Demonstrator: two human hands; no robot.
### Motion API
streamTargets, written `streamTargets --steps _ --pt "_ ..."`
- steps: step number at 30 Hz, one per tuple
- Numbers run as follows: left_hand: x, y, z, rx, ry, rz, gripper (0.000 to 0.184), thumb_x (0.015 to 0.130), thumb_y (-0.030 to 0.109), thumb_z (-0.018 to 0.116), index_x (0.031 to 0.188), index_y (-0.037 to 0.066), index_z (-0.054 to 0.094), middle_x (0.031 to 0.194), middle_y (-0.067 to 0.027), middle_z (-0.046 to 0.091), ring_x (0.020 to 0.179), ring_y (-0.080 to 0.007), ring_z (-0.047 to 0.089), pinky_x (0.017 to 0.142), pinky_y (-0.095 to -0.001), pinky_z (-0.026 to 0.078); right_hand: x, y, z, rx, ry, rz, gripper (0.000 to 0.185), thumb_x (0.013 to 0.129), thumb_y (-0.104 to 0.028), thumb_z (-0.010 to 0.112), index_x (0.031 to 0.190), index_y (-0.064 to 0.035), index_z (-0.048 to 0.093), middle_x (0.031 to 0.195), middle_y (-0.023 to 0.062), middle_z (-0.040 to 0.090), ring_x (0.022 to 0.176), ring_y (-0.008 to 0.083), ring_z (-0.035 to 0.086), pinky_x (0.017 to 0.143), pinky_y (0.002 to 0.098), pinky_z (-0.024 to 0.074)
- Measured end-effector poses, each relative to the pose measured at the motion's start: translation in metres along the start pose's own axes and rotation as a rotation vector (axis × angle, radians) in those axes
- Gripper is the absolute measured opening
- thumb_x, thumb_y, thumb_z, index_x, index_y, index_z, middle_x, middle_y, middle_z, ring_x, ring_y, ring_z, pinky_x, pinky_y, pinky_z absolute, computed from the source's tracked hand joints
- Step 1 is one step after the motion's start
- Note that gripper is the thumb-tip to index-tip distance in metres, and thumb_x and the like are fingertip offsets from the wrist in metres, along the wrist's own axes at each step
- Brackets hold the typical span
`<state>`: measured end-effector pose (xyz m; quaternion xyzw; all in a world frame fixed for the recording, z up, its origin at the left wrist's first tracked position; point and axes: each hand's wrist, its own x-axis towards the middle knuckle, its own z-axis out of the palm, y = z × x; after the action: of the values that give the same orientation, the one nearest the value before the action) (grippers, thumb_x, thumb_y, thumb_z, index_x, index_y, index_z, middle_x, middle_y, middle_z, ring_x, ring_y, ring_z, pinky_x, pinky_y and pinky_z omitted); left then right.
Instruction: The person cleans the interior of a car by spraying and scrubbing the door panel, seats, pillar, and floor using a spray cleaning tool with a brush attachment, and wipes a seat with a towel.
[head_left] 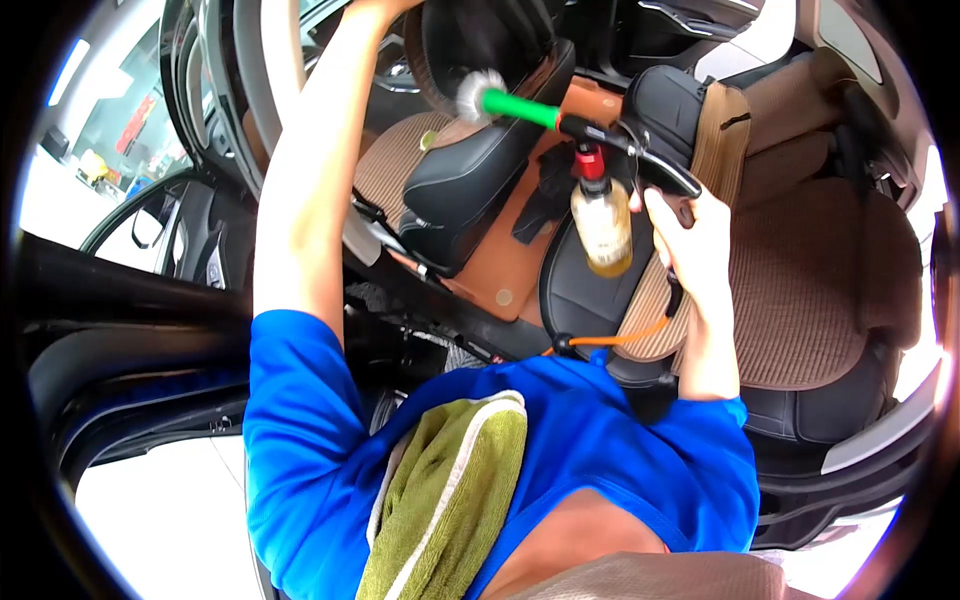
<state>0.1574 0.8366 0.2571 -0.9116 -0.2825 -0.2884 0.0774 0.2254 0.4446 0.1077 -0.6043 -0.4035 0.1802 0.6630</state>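
Observation:
My right hand (693, 232) is closed around the black handle of a spray gun (625, 145) at the right of centre. The gun has a green nozzle tube (520, 108) with a whitish round brush (481, 97) at its tip, pointing left toward the front seat. Beneath it hangs a bottle of yellowish liquid (603, 228) with a red collar. An orange hose (625, 339) runs below my right hand. My left arm reaches up past the front seat; only a bit of my left hand (388, 5) shows at the top edge, its fingers out of frame.
The black front seat (465, 185) stands left of centre, the rear seat with brown ribbed covers (800, 280) at the right. Between them lies an orange-brown floor mat (505, 285). The car's open door (130, 340) is at the left. A green towel (450, 490) hangs over my chest.

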Motion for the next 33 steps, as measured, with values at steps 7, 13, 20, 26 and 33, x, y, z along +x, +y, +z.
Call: streamTargets --steps 7,13,20,26,33 --pt "-0.029 0.037 0.02 -0.107 0.172 -0.069 0.058 0.084 0.045 0.054 0.118 -0.003 0.047 0.103 -0.029 0.059 0.096 -0.0421 0.058 0.084 -0.0471 0.046 0.063 0.042 -0.035 -0.03 0.156 -0.026 0.018 0.089 -0.015 0.057 0.089 0.003 0.058 0.068 0.0032 0.059 0.036 0.0033 0.037 0.033 0.0208 0.0263" --pt "-0.028 0.018 0.062 -0.126 0.355 -0.078 0.059 0.09 0.044 0.046 0.123 -0.005 0.042 0.114 -0.0286 0.054 0.106 -0.0435 0.053 0.091 -0.0452 0.043 0.189 0.077 -0.025 0.128 0.082 -0.039 0.017 0.084 -0.01 0.057 0.09 0.0056 0.056 0.072 0.0106 0.063 0.035 0.0097 0.042 0.033 0.0252 0.0297" --pt "-0.055 0.003 0.065 -0.788 0.452 0.059 0.07 0.077 0.039 0.069 0.128 -0.003 0.043 0.114 -0.0242 0.058 0.107 -0.0319 0.057 0.091 -0.0377 0.043 0.205 0.084 -0.033 -0.121 0.119 -0.068 0.017 0.084 -0.016 0.059 0.082 0.0008 0.057 0.054 0.0044 0.052 0.035 0.0091 0.041 0.033 0.0259 0.0292" --pt "-0.206 -0.001 0.096 -0.694 -0.141 -0.266 0.053 0.07 0.029 0.077 0.108 -0.003 0.062 0.109 -0.0179 0.062 0.104 -0.0283 0.058 0.092 -0.0357 0.045 0.102 0.039 -0.064 -0.127 -0.123 0.152 0.018 0.088 -0.014 0.056 0.087 0.0033 0.055 0.074 0.0071 0.061 0.035 0.0042 0.037 0.033 0.0208 0.0278" --pt "-0.201 -0.025 0.125 -0.212 0.128 0.274 0.018 0.084 0.021 0.06 0.09 0.004 0.064 0.085 -0.0146 0.065 0.078 -0.0317 0.064 0.07 -0.0374 0.052 0.033 0.018 -0.069 0.012 -0.153 0.089 0.022 0.09 -0.011 0.055 0.103 0.0054 0.059 0.092 0.0082 0.068 0.038 0.0013 0.038 0.036 0.0167 0.0302"
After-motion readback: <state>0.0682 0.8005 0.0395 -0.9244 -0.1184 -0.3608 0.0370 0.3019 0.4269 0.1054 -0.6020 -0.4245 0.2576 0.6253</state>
